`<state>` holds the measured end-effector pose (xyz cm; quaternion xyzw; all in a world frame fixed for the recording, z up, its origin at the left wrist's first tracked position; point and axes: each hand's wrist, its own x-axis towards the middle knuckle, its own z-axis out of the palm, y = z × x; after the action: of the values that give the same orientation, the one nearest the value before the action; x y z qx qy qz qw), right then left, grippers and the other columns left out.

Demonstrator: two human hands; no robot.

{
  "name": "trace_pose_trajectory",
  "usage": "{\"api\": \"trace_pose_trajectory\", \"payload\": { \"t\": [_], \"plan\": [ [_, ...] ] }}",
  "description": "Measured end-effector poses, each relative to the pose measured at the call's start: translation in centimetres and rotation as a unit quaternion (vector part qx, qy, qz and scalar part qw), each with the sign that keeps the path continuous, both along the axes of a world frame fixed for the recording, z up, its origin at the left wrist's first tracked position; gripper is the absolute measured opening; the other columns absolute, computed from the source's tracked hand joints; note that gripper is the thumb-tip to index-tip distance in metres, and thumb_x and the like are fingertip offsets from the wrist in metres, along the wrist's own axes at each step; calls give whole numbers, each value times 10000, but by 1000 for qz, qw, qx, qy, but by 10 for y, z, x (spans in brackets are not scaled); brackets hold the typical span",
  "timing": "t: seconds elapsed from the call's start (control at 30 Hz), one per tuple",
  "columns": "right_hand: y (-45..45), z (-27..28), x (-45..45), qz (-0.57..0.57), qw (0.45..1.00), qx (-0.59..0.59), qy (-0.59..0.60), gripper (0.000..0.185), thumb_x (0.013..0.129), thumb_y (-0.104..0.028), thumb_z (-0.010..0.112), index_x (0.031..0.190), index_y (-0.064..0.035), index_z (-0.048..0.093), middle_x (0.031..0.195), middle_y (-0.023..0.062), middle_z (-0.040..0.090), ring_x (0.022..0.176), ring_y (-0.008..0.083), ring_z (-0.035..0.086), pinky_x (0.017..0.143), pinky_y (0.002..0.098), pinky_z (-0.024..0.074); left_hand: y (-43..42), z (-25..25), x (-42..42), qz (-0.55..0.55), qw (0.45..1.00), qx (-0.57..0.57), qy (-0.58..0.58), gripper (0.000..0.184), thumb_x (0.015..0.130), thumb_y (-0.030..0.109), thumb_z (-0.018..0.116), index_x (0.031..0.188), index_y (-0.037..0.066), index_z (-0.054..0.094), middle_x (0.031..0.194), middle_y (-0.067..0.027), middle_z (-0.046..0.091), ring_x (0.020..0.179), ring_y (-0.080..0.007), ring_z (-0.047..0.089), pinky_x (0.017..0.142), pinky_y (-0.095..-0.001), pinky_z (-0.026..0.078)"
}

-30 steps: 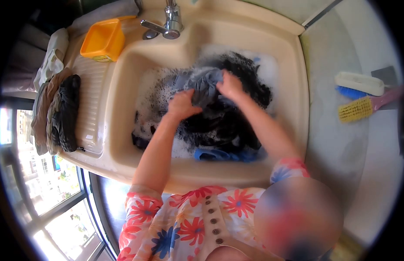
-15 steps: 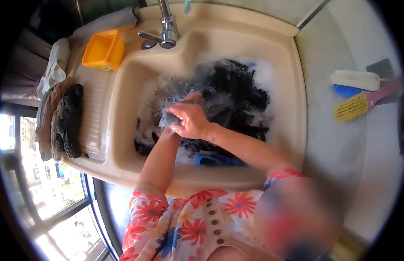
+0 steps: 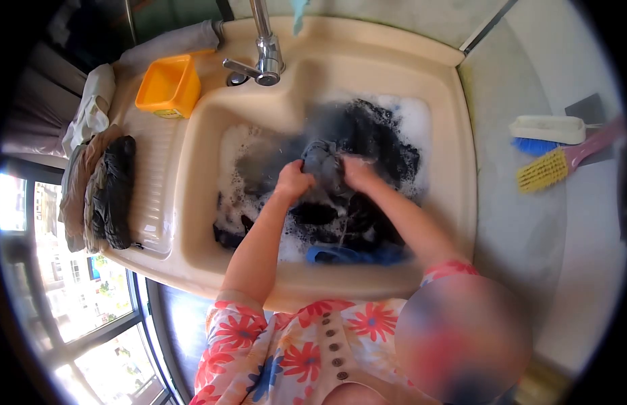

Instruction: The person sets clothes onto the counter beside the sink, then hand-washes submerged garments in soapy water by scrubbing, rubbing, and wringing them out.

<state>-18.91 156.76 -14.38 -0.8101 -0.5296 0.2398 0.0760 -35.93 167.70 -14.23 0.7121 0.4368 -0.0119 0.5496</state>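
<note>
A wet grey cloth [image 3: 320, 158] is stretched between my two hands over the soapy water in the beige sink [image 3: 194, 169]. My left hand [image 3: 296, 181] is closed on its left side, knuckles up. On its right side, my right hand [image 3: 358, 173] grips it too, slightly blurred, with its fingertips partly hidden. I cannot make out what kind of garment it is. Dark clothes [image 3: 384, 145] soak around and beneath it among white foam. A blue piece of cloth [image 3: 340, 255] floats by the sink's near wall.
The chrome faucet [image 3: 267, 61] stands at the back. On the ribbed drainboard [image 3: 148, 196] at left are a yellow plastic basket [image 3: 170, 88] and several folded garments [image 3: 111, 192]. To the right lie a blue-bristled brush [image 3: 548, 129] and a yellow-bristled brush [image 3: 546, 170].
My hands were clasped together around the grey cloth further left. Now they are apart, lower over the water and further right, with the cloth spread between them.
</note>
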Motion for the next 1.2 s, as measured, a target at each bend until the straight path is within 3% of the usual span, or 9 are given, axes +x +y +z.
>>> {"api": "trace_pose_trajectory", "payload": {
  "t": [0.17,0.27,0.37,0.47,0.53,0.6,0.73,0.9,1.2],
  "plan": [
    [25,13,-13,-131,978,138,82,264,636,-153,623,876,-48,595,844,178,619,786,346,602,700,417,482,14,26,-5,330,792,-372,-353,468,777,70,540,1233,14,448,1109,-116,552,958,-224,560,816,-331,458],
    [26,83,-98,53,894,368,249,223,625,-184,623,813,-77,570,799,146,598,737,351,582,655,411,475,27,-83,-23,169,657,-536,-502,382,826,158,522,1185,35,478,1121,-102,536,964,-204,552,825,-326,454],
    [39,72,-105,58,895,413,160,251,676,-227,611,886,-93,578,858,125,612,777,346,591,686,391,477,-7,-49,-12,253,805,-166,-511,215,834,186,479,990,56,549,924,-76,571,855,-172,561,748,-304,460],
    [64,17,-29,-145,979,116,83,336,704,-259,612,986,-80,575,909,148,624,845,362,588,735,433,470,10,31,-8,320,854,-294,-285,181,799,139,523,888,-5,587,788,-63,590,726,-163,580,631,-314,480],
    [38,-7,13,-138,965,204,89,363,695,-253,625,978,-30,576,871,195,618,846,377,585,755,449,462,18,50,-11,310,882,-209,-288,285,759,195,586,979,14,600,856,-134,614,776,-243,608,706,-365,499],
    [20,-37,31,-171,973,146,47,340,678,-212,640,975,-52,594,895,194,619,893,357,580,755,404,469,24,54,-17,183,977,98,-54,396,701,192,649,1050,22,573,938,-138,595,842,-261,591,753,-366,480],
    [16,48,5,9,971,142,193,316,662,-185,618,884,37,582,810,208,619,766,346,596,689,396,467,3,74,0,-18,896,410,-166,612,601,201,735,1160,77,519,1071,-165,554,948,-325,555,840,-377,442],
    [34,130,14,145,896,74,414,298,649,-84,611,909,56,567,763,70,597,737,83,516,677,256,443,-6,91,6,-14,974,18,-226,569,616,121,710,1136,1,515,960,-115,610,870,-223,591,788,-308,461],
    [11,-34,31,-226,943,72,232,395,668,-153,576,1039,-17,584,950,211,606,904,336,585,777,376,469,36,5,-32,342,878,-245,-228,315,744,59,615,1033,-48,545,880,-121,613,813,-219,598,734,-319,492]
  ]
}}
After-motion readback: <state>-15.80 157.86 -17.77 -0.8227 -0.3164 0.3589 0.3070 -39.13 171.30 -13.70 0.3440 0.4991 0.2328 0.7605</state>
